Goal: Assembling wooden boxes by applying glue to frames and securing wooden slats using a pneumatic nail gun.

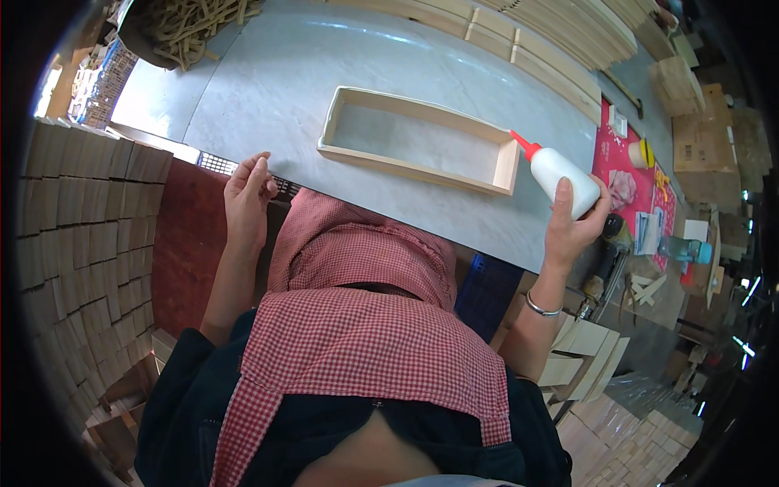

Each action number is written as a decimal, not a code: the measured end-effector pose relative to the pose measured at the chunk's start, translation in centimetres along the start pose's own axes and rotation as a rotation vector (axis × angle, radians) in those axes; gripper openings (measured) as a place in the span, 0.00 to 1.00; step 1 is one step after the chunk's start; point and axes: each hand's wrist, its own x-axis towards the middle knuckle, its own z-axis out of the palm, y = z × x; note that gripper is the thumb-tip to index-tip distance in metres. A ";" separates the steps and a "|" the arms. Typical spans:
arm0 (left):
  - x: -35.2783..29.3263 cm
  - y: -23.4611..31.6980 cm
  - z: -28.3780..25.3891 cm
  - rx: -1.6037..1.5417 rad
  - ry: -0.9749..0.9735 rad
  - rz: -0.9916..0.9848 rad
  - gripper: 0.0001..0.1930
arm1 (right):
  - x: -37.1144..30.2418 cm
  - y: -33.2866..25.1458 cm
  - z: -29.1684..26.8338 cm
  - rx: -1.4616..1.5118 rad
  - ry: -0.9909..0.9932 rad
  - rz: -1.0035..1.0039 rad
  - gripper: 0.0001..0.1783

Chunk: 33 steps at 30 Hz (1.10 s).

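The right hand [574, 227] is wrapped around a white glue bottle [560, 174], its red nozzle touching the right end wall of an open wooden frame [418, 140]. The frame lies flat in the middle of the grey counter [276, 89], bare surface to its left and far side. The left hand [247, 199] holds nothing, fingers loosely curled at the counter's near edge. Wooden slats [535, 57] lie stacked along the far right edge.

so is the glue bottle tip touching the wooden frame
Cannot tell. In the head view the red tip meets the frame corner in outline, but contact or a gap isn't plain.
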 end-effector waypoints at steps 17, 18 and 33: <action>-0.2 -0.2 0.4 0.030 -0.018 0.001 0.12 | -3.1 -1.1 -5.1 -0.103 -0.023 0.017 0.24; -0.1 -0.2 0.3 0.025 -0.015 0.002 0.12 | -3.5 -1.1 -5.4 -0.106 -0.033 0.003 0.24; -1.0 -0.5 -1.1 0.133 -0.052 0.097 0.10 | -7.9 -10.2 7.6 0.490 -0.392 0.109 0.28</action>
